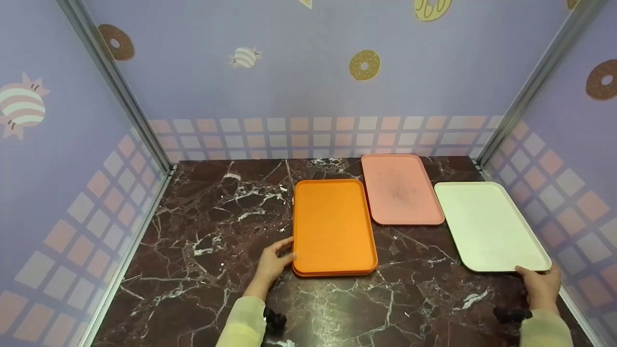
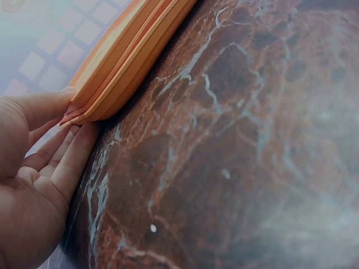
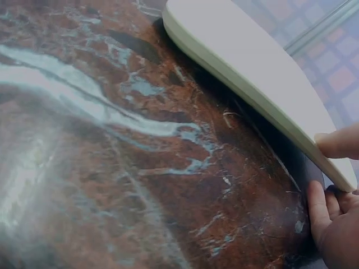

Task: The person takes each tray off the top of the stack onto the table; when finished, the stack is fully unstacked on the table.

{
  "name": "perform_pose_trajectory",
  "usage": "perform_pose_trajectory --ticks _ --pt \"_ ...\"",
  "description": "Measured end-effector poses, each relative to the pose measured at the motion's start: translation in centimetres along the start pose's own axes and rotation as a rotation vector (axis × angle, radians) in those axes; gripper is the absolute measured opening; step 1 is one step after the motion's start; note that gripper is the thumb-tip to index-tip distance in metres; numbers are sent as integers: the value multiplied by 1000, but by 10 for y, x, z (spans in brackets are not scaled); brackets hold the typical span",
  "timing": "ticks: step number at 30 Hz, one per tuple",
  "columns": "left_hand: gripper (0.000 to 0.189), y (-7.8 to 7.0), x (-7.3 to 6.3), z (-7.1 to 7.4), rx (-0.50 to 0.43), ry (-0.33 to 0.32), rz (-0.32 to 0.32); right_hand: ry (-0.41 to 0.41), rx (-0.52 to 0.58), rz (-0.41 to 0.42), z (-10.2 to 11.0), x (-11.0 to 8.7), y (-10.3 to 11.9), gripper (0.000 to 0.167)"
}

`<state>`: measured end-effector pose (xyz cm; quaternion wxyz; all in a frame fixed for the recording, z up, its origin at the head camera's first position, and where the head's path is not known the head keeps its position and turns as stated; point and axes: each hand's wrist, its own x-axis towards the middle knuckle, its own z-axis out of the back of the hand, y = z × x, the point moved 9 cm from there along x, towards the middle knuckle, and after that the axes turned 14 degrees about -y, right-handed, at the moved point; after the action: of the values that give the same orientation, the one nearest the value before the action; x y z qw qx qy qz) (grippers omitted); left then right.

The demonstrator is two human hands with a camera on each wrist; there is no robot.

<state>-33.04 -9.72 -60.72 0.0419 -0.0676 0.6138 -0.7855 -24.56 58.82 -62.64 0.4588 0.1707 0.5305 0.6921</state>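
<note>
My left hand is at the near left corner of a stack of orange trays. In the left wrist view, its thumb lies against the upper rim of the orange trays and the fingers reach under the lower edge, pinching the corner. At the far right, my right hand grips the near right corner of a white tray. In the right wrist view, the thumb presses on top of the white tray while the other fingers are underneath; this corner appears slightly raised off the table.
A pink tray with dark smudges lies between the orange stack and the white tray, farther back. The dark red marbled table is enclosed by patterned panels at the back and both sides.
</note>
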Motion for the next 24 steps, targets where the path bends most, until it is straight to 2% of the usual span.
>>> perform_pose_trajectory --ticks 4,11,13,18,24 --pt "50 3 3 0 5 -2 -6 -28 -61 76 1 -2 3 80" --pt "49 6 4 0 24 3 -8 -67 -89 123 0 -4 5 65" --pt "49 6 5 0 21 4 -9 -68 -83 118 0 -5 4 70" --pt "49 6 4 0 17 3 -14 -61 -44 80 -1 -10 -1 98" --pt "49 7 4 -1 18 0 8 -90 12 48 -2 -12 -6 104"
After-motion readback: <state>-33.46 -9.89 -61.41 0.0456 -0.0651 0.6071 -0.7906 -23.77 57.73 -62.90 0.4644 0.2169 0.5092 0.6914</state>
